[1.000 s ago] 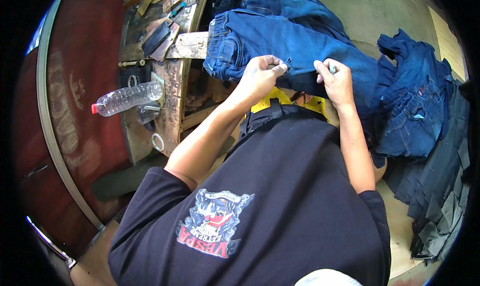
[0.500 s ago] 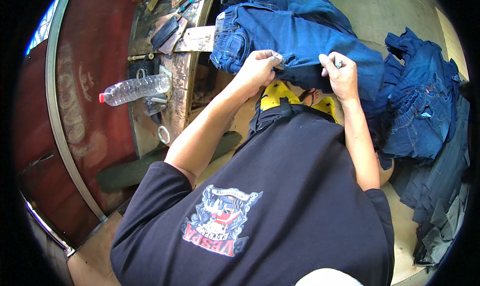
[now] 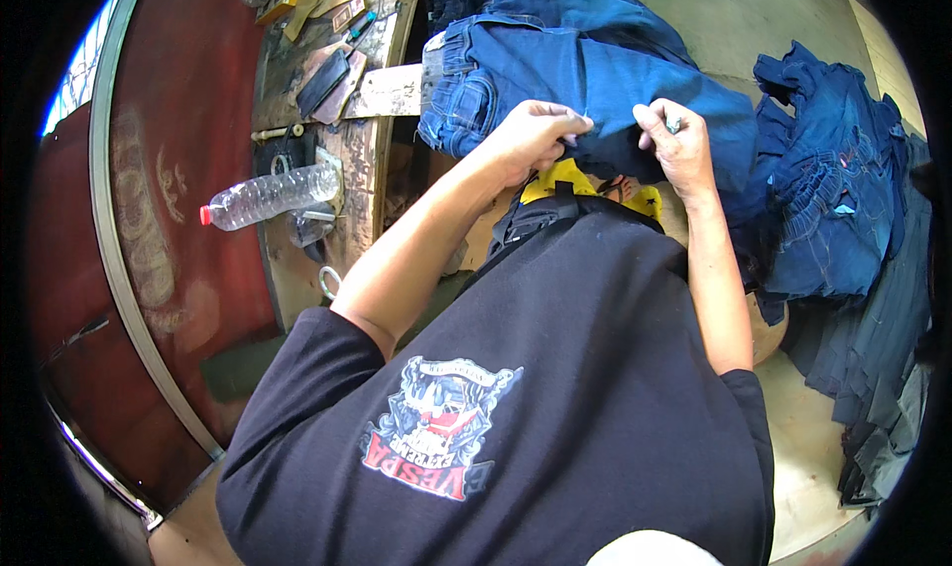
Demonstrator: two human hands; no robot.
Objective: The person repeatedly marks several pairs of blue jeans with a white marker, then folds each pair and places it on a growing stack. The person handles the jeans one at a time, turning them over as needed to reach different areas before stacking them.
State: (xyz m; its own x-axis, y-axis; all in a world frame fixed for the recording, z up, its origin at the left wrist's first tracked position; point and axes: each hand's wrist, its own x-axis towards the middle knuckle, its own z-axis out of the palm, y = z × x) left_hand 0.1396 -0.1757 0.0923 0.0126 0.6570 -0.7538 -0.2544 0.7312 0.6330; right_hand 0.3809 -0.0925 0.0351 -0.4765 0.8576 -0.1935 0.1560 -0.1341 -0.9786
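blue jeans (image 3: 595, 80) pinched by left hand (image 3: 531, 140), right hand (image 3: 674, 145); plastic bottle (image 3: 273, 194) looks empty.

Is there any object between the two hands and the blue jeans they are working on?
Nothing visible. The left hand and the right hand both already grip the blue jeans directly at the near edge.

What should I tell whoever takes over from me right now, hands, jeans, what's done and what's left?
Left hand: pinching the near edge of the blue jeans lying ahead.
Right hand: gripping the same edge further right, with a small tool whose kind cannot be told between the fingers.
A pile of dark blue jeans lies on the right. A clear plastic bottle lies on its side on the wooden bench to the left.
Done: the jeans are held in both hands.
Left: the work on that edge; its progress cannot be told.
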